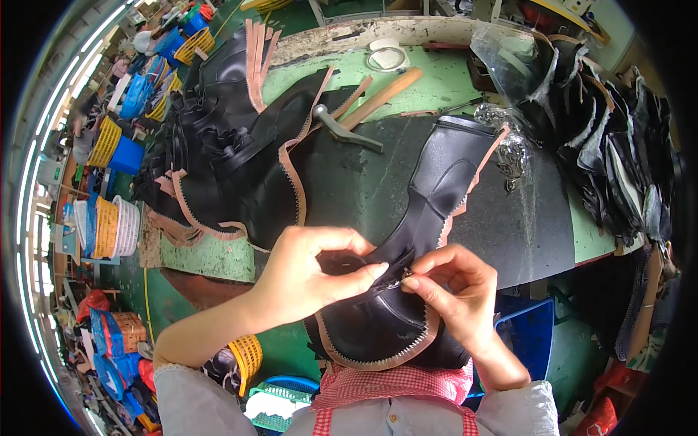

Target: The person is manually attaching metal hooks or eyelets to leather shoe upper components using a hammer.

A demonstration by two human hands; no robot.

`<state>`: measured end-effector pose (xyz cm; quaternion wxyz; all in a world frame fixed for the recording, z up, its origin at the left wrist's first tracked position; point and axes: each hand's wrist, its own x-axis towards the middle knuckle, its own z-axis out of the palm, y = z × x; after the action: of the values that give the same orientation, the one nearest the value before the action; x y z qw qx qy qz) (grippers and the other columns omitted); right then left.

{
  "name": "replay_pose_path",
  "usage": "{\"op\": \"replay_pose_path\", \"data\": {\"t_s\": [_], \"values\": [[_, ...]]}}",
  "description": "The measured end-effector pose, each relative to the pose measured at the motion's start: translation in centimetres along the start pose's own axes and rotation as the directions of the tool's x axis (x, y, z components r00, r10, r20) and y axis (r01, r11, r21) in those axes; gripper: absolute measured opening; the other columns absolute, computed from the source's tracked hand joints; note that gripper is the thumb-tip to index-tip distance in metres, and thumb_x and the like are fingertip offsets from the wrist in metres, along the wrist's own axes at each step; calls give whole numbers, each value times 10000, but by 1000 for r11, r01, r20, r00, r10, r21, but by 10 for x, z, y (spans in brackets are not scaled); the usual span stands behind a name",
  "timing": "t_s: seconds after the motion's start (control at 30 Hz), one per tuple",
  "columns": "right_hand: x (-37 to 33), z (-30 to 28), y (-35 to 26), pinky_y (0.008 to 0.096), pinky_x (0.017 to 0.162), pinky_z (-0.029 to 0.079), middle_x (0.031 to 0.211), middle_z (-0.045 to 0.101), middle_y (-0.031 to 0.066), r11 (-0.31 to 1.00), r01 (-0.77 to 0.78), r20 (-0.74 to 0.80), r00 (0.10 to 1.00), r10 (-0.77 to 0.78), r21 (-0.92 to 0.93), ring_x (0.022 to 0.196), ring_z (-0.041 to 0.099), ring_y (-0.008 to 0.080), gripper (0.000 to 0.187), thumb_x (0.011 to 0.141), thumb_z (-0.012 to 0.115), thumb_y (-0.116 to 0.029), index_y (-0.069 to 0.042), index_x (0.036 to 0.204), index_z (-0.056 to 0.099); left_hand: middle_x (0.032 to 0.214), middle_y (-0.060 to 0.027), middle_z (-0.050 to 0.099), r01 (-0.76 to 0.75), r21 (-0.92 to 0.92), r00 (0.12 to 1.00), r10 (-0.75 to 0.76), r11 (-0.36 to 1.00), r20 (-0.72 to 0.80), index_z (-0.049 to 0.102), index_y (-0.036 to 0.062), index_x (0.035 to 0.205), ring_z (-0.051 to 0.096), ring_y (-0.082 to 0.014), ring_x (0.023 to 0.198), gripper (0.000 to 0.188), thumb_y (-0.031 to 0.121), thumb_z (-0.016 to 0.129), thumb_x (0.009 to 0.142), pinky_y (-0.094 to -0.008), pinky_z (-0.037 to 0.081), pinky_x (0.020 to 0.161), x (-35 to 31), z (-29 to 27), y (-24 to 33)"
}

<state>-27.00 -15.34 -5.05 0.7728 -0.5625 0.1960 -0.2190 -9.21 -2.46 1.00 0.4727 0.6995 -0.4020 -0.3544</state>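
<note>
Below, a green basket (275,422) holds something white (269,404); left fingers (372,274) and right fingers (423,289) pinch 1 black upper (441,171).

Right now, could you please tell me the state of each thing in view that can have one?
Black boot piece: held, overhanging the table
Left hand: gripping the boot piece
Right hand: pinching a small shiny part
Hammer: lying down, unheld
Left black stack: heaped
Right black stack: heaped, partly under clear plastic
Shiny metal parts: bunched together
Blue bin: open, partly hidden
</note>
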Motion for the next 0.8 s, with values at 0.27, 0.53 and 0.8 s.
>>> {"op": "replay_pose_path", "data": {"t_s": [0.27,0.53,0.8], "values": [[-4,4,-7,251,767,583,918,750,65,997,-20,5,1000,20,-68,804,711,102,142,880,788,-53,15,983,719,775,-8,683,9,-2,1000,-9,1000,5,705,-20,865,603,-38,706,144,70,815,841,-220,471,636,-6,0,3],[-1,8,-13,234,770,573,892,728,62,999,25,-45,999,-27,-33,811,699,93,152,884,772,-18,21,1003,686,873,1,685,76,31,993,-79,997,91,669,-38,933,607,-26,830,129,46,758,895,-209,512,723,-4,-7,5],[0,3,-12,239,741,566,942,723,62,997,-51,-6,999,51,-61,808,693,96,140,890,766,-25,21,1010,710,831,-8,666,-42,60,997,38,997,74,640,-37,907,595,-23,805,128,26,750,892,-226,517,704,-4,-1,6]]}}
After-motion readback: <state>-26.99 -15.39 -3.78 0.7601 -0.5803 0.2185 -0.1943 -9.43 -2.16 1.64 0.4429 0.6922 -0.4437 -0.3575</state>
